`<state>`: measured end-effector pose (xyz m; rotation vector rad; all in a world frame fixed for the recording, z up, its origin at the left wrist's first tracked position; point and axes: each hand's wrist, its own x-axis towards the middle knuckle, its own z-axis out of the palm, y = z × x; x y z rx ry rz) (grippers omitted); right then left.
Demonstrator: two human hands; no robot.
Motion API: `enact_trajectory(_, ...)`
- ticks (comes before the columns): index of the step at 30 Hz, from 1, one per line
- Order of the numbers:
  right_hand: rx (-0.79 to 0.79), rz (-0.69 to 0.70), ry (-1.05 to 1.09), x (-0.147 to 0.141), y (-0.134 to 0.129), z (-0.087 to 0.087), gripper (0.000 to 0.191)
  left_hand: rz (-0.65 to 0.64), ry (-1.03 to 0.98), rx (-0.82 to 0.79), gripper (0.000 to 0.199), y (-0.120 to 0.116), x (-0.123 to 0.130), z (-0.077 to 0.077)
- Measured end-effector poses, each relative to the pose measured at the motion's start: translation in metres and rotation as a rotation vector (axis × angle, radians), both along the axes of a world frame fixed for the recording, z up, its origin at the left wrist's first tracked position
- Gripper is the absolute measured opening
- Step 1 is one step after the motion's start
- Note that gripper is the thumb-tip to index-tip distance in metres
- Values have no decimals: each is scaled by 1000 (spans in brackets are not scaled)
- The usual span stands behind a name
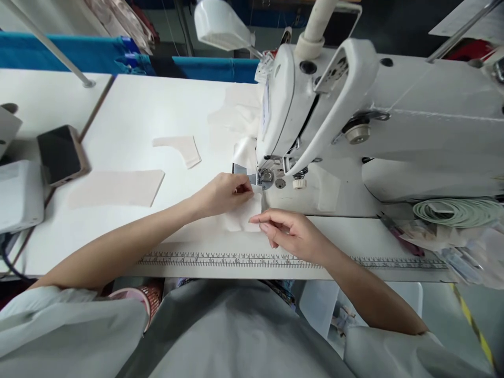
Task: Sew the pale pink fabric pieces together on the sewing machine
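A small white fabric piece (241, 216) lies at the needle area of a white sewing machine (275, 105). My left hand (228, 194) is closed in a pinch on the fabric's upper part, just left of the presser foot. At the fabric's right edge, my right hand (289, 233) pinches with thumb and index finger, the other fingers curled. More pale fabric (244, 152) lies behind the foot. Two cut pieces rest to the left: a curved one (185, 147) and a longer one (118, 189).
A printed ruler (212, 260) runs along the table's front edge. A dark boxy device (63, 155) sits at the left. Snips (401, 233), a green coiled strip (457, 211) and plastic bags (472, 257) lie at the right. A lamp (222, 23) hangs above.
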<state>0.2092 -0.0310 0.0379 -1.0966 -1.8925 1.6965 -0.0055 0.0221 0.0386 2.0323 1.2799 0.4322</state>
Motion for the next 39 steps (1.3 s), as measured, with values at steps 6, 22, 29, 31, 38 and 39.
enact_trajectory(6,10,-79,-57,2,7,-2,28,16,140,214,10,1,7,-13)
enact_trajectory(22,246,-93,-178,1,12,-9,21,84,303,325,14,-4,14,-23)
enact_trajectory(29,274,-93,-202,1,14,-9,21,88,319,339,15,-5,15,-24)
enact_trajectory(31,279,-95,-207,1,14,-8,21,84,320,344,14,-5,15,-23)
enact_trajectory(38,296,-87,-259,-2,13,-7,20,85,359,295,10,-5,17,-20)
enact_trajectory(39,298,-82,-269,-1,14,-6,21,85,364,279,8,-5,17,-20)
